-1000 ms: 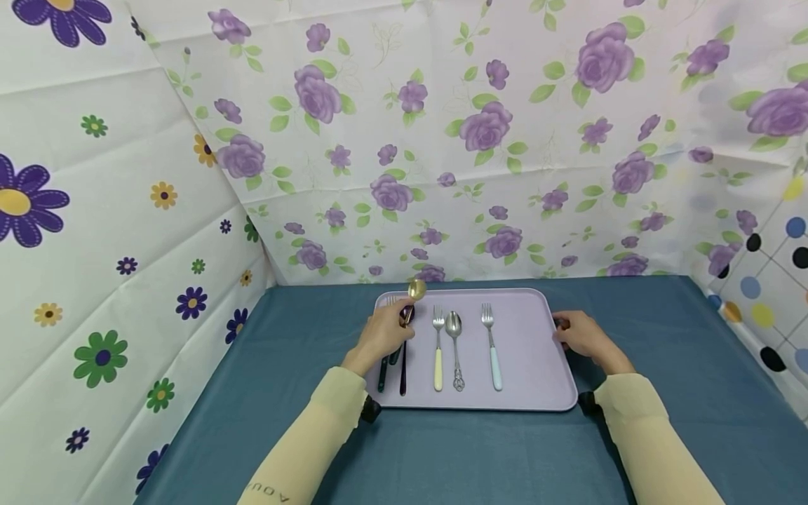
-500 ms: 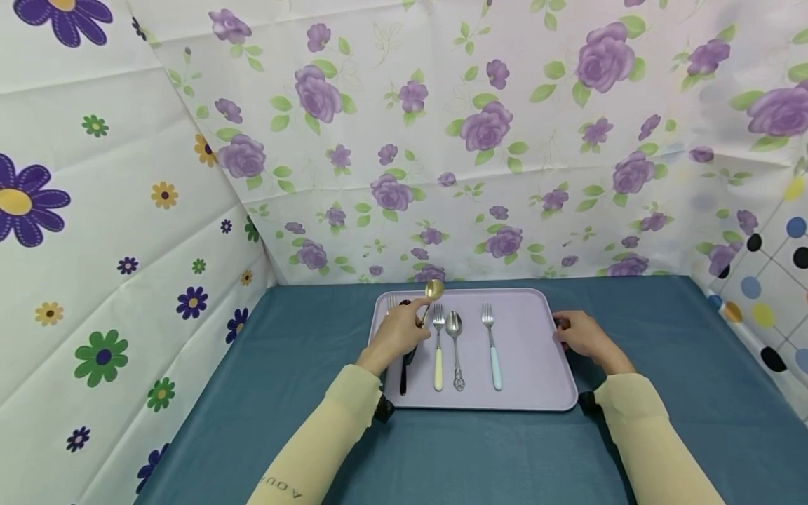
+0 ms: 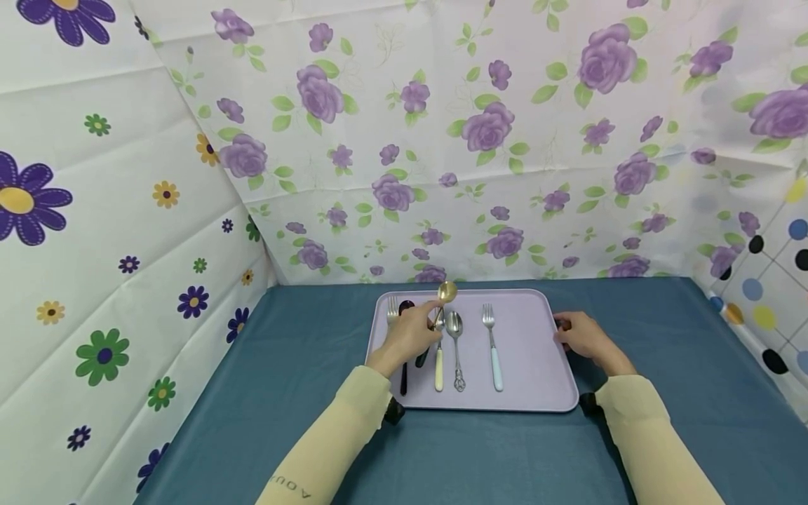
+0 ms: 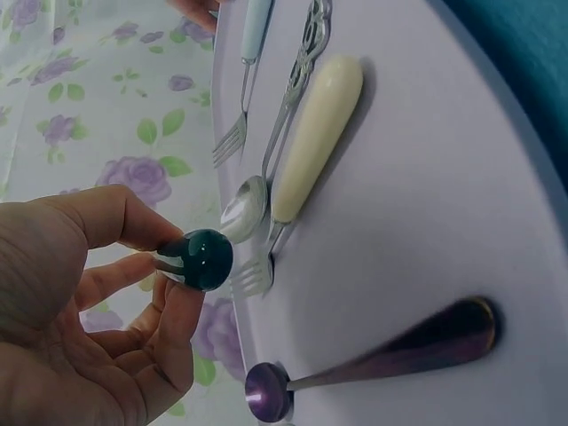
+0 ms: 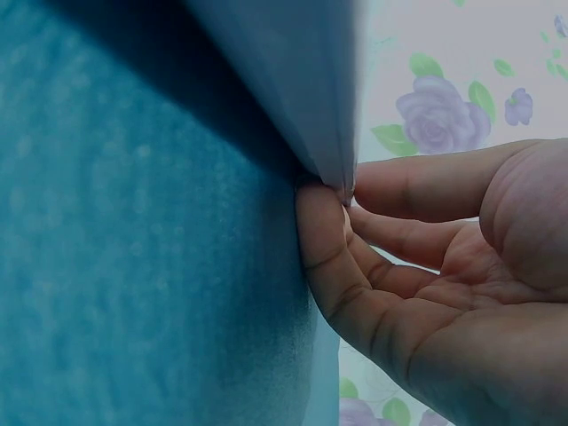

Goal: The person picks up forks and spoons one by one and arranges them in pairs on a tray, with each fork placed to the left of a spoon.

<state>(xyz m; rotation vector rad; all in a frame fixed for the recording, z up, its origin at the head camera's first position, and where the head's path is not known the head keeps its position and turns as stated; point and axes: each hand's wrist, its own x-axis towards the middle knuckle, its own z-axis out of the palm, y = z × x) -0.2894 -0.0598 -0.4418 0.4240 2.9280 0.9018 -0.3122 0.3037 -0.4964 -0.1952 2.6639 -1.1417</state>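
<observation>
My left hand (image 3: 413, 335) pinches a gold spoon (image 3: 447, 292) above the tray, its bowl toward the far edge. The spoon's dark green handle end (image 4: 209, 259) faces the camera in the left wrist view. Below it lie a fork with a cream handle (image 3: 438, 370) and a silver spoon (image 3: 454, 325) with an ornate handle. A dark purplish spoon (image 4: 390, 358) and another fork (image 3: 393, 307) lie at the tray's left, partly hidden by my left hand in the head view. My right hand (image 3: 583, 335) pinches the right rim of the lilac tray (image 3: 536, 358) between thumb and fingers.
A fork with a light blue handle (image 3: 496, 368) lies right of the silver spoon. The tray rests on a blue-green tablecloth (image 3: 480, 456). Floral sheets (image 3: 391, 231) hang behind and at the sides of the table.
My left hand has carried the gold spoon rightward, from over the dark spoon to over the cream-handled fork. The right hand stays at the tray rim.
</observation>
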